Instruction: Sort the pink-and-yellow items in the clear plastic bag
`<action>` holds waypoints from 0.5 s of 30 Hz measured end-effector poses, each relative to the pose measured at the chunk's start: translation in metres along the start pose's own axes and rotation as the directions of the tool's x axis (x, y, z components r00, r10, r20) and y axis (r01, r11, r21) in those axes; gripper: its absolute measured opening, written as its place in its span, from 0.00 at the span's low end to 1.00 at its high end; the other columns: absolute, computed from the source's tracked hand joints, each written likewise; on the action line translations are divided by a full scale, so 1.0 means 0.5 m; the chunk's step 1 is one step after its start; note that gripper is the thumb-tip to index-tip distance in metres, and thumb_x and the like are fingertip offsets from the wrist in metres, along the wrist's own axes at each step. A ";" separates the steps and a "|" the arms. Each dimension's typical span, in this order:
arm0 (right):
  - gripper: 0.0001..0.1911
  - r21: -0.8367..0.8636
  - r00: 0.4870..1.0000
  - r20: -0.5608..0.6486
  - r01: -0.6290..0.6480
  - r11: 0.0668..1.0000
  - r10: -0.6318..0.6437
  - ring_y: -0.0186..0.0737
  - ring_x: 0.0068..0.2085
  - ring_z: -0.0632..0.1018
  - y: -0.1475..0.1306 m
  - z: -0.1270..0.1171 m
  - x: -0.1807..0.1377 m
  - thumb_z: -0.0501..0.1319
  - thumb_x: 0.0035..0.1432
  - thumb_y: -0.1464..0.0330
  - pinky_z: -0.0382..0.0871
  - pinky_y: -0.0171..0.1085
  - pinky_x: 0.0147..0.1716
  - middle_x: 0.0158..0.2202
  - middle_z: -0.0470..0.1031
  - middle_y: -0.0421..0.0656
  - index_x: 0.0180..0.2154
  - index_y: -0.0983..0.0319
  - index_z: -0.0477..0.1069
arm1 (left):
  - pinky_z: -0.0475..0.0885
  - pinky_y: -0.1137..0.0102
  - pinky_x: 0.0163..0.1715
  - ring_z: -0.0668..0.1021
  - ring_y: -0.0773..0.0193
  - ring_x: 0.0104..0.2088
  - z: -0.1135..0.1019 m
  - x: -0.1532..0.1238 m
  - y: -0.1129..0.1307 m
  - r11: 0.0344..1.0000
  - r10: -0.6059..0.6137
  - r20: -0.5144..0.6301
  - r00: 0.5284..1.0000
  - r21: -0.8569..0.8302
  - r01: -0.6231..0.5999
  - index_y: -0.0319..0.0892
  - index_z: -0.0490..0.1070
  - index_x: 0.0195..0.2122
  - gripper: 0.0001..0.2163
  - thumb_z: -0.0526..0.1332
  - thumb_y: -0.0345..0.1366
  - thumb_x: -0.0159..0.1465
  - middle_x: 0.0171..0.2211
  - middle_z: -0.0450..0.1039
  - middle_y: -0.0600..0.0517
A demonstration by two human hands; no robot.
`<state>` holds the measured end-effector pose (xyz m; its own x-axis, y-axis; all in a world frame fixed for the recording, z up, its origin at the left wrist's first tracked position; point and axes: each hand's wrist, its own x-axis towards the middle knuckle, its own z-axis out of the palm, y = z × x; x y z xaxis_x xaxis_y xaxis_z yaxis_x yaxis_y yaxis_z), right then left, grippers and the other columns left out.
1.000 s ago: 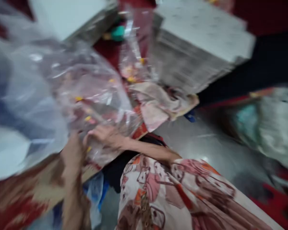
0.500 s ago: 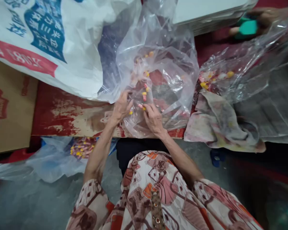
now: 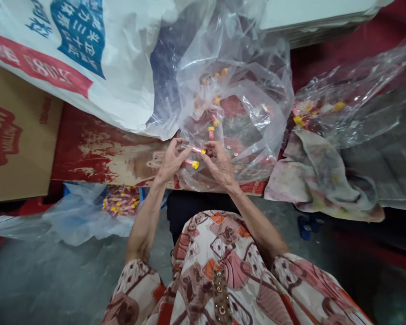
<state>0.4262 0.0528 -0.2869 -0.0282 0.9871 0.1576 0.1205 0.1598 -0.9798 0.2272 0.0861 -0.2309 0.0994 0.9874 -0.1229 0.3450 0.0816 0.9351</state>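
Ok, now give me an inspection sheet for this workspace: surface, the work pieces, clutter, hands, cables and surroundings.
Surface: red tabletop, worn through to tan patches.
Work pieces: one yellow-capped tube between the hands; a second tube just below it, close against the left hand; a few more farther back on or in clear plastic.
Clutter: printed white sack at left; crumpled, stained cloth at right.
Hands: left hand at the tube's plain end, right hand at its yellow cap.
Cables: nothing clearly seen.
Surroundings: cardboard box at far left; pile of tubes below the table edge; grey floor.
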 end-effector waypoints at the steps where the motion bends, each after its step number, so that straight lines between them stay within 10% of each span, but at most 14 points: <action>1: 0.18 -0.016 1.000 0.031 0.006 1.000 -0.005 0.44 0.46 0.84 0.003 0.002 -0.001 0.62 0.75 0.59 0.82 0.45 0.52 0.53 0.84 0.47 0.61 0.58 0.72 | 0.74 0.73 0.30 0.78 0.66 0.29 -0.002 -0.007 0.003 0.994 0.037 0.035 0.999 0.103 -0.041 0.46 0.71 0.51 0.17 0.71 0.49 0.71 0.38 0.78 0.53; 6: 0.16 -0.257 0.993 0.039 0.117 0.959 -0.111 0.48 0.58 0.83 0.005 -0.018 -0.020 0.53 0.77 0.69 0.80 0.49 0.60 0.58 0.82 0.53 0.55 0.60 0.77 | 0.78 0.67 0.46 0.85 0.57 0.44 0.016 -0.033 0.017 0.766 0.188 0.178 0.966 0.589 -0.258 0.44 0.72 0.54 0.09 0.64 0.40 0.77 0.48 0.83 0.46; 11: 0.19 -0.463 0.932 -0.299 0.045 0.885 -0.204 0.49 0.59 0.82 -0.012 -0.101 -0.067 0.50 0.83 0.65 0.78 0.52 0.63 0.54 0.83 0.53 0.56 0.59 0.79 | 0.75 0.66 0.41 0.86 0.53 0.45 0.066 -0.033 0.038 0.478 -0.033 0.283 0.958 0.846 -0.234 0.45 0.72 0.54 0.07 0.57 0.38 0.81 0.53 0.82 0.43; 15: 0.21 -0.532 0.870 -0.434 -0.037 0.846 -0.234 0.52 0.54 0.85 0.019 -0.153 -0.107 0.51 0.83 0.58 0.81 0.54 0.60 0.49 0.84 0.54 0.52 0.59 0.81 | 0.75 0.65 0.42 0.85 0.53 0.44 0.067 -0.010 0.049 0.477 -0.081 0.344 0.935 0.838 -0.267 0.45 0.73 0.52 0.07 0.56 0.36 0.80 0.51 0.82 0.43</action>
<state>0.5047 0.0024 -0.2953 0.3779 0.8249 0.4204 0.6305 0.1032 -0.7693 0.2664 0.0784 -0.2186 0.3861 0.8706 -0.3050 0.9197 -0.3378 0.1999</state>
